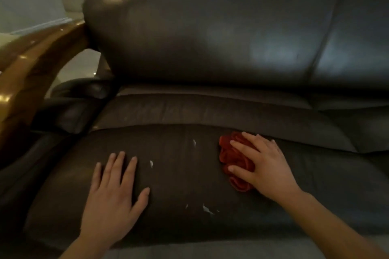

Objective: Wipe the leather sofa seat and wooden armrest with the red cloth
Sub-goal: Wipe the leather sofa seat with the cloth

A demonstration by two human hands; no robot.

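The right hand (263, 166) lies on the bunched red cloth (233, 161) with the fingers spread, pressing it flat against the leather sofa seat (179, 174); it covers the cloth and does not close around it. The left hand (113, 200) rests open, palm down, directly on the seat, well apart from the cloth. Between both hands there are small white scuffs (151, 163) in the leather. The wooden armrest (31, 65) is at the far left, beside the backrest cushion (210, 27)
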